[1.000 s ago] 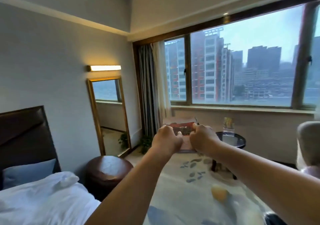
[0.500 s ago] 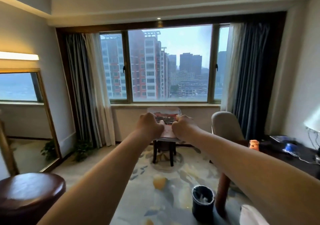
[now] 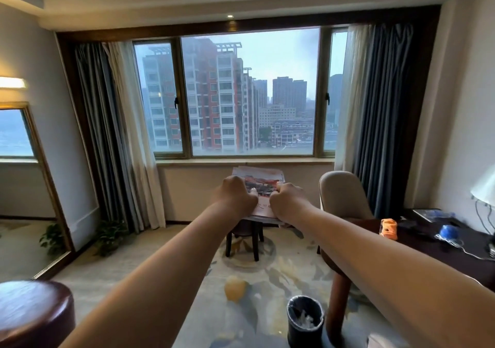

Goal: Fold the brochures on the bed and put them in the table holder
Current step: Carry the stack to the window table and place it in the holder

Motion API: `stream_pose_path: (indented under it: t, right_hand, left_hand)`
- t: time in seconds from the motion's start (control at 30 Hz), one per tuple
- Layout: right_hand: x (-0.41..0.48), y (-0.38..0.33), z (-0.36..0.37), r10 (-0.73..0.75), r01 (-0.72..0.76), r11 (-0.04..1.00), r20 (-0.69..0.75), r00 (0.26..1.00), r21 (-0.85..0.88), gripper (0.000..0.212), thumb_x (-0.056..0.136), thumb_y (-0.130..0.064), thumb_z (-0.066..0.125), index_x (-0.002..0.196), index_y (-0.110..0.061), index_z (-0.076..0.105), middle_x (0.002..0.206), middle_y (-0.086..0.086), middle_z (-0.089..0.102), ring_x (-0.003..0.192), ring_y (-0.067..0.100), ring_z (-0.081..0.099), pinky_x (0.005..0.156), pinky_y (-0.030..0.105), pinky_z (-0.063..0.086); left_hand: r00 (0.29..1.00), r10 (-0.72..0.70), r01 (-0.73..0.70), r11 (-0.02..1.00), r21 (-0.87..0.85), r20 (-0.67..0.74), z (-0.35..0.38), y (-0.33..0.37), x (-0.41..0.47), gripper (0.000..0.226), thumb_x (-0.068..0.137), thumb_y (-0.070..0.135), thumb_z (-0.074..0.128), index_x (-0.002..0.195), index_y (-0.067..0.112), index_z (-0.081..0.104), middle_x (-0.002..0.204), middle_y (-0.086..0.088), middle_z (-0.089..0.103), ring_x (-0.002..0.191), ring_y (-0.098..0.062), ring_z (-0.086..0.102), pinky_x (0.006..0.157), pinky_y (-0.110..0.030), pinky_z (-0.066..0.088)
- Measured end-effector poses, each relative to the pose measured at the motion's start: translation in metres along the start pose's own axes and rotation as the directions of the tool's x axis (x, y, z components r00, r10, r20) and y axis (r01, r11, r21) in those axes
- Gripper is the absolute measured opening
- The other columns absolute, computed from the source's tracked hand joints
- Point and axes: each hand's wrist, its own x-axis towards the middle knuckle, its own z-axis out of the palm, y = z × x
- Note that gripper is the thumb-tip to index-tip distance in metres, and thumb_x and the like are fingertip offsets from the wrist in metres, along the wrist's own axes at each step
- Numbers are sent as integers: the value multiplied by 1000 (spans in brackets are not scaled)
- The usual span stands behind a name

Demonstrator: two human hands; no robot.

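The left hand [image 3: 235, 196] and right hand [image 3: 288, 203] stay clamped on the lower part of the brochure [image 3: 263, 184], knuckles close together, holding it out at arm's length. Within the last second the view has swung off the bed toward the window [image 3: 251, 93], so the small table [image 3: 256, 243] now stands straight behind the brochure (its holder is hidden by the hands). I judge this to be the carry, with slotting the brochure in next.

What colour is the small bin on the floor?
Black; the bin shows best in the head view, at the bottom.
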Motion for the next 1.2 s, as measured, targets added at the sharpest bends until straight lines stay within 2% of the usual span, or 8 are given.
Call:
stream_pose_path:
  t: [0.17, 0.3, 0.43, 0.6, 0.73, 1.0, 1.1, 1.2]
  right_hand:
    - [91, 42, -7, -44, 44, 998, 9, 999, -47, 37, 96, -19, 42, 126, -11, 61, 122, 15, 62, 93, 27, 56, 51, 22, 38]
    - [176, 69, -4, -95, 100, 988, 48, 994, -118, 38, 103, -24, 41, 135, -11, 57, 127, 14, 63, 109, 28, 59, 82, 29, 47]
    - [259, 93, 12, -126, 130, 988, 53, 991, -78, 36, 103, -26, 43, 133, -13, 58, 121, 14, 63, 105, 26, 60, 93, 36, 54]
    - [352, 119, 52, -73, 76, 997, 102, 992, -23, 37, 98, -24, 46, 130, -15, 62, 120, 12, 66, 98, 25, 62, 80, 30, 50]
    - [427, 126, 88, -35, 32, 999, 110, 993, 31, 37, 94, -26, 48, 126, -17, 64, 114, 9, 67, 95, 24, 66, 82, 34, 58]
    - [577, 115, 145, -2, 1, 1000, 36, 999, 31, 36, 96, -22, 49, 129, -14, 61, 115, 12, 63, 97, 25, 62, 84, 35, 56]
    - [639, 115, 168, 9, -9, 999, -5, 1000, 50, 38, 101, -24, 47, 137, -16, 57, 124, 15, 58, 94, 24, 55, 81, 30, 44]
    - [695, 120, 191, 35, -34, 997, -16, 999, 72, 35, 103, -28, 46, 133, -17, 59, 122, 14, 58, 98, 24, 59, 88, 36, 53]
  left_hand:
    - [999, -33, 33, 998, 44, -7, 49, 19, 70, 42, 85, 49, 53, 99, 14, 71, 100, -8, 65, 86, -27, 66, 83, -39, 58]
    - [997, -71, 71, 996, 51, -17, 90, 27, 138, 33, 93, 44, 58, 104, 14, 69, 105, -6, 61, 85, -22, 63, 79, -37, 57]
    - [992, -122, 123, 991, 53, -15, 131, 21, 206, 34, 97, 41, 58, 114, 13, 67, 119, -7, 55, 95, -24, 61, 90, -39, 56]
    - [986, -169, 167, 982, 82, 13, 182, -8, 288, 39, 94, 42, 59, 120, 15, 67, 124, -6, 53, 100, -25, 61, 92, -40, 55]
    - [979, -200, 198, 978, 59, 41, 213, -42, 360, 46, 91, 45, 60, 127, 16, 64, 125, -5, 54, 99, -22, 60, 85, -32, 51]
    - [977, -190, 190, 982, 2, 97, 255, -99, 509, 52, 98, 41, 55, 144, 18, 52, 143, -14, 37, 112, -33, 61, 103, -41, 51]
    - [986, -152, 155, 987, -46, 69, 274, -121, 570, 50, 98, 41, 55, 142, 16, 51, 130, -14, 48, 106, -31, 60, 99, -41, 53]
    - [985, -142, 147, 988, -52, 94, 299, -145, 626, 49, 99, 42, 53, 138, 12, 54, 123, -15, 56, 105, -30, 60, 94, -37, 52]
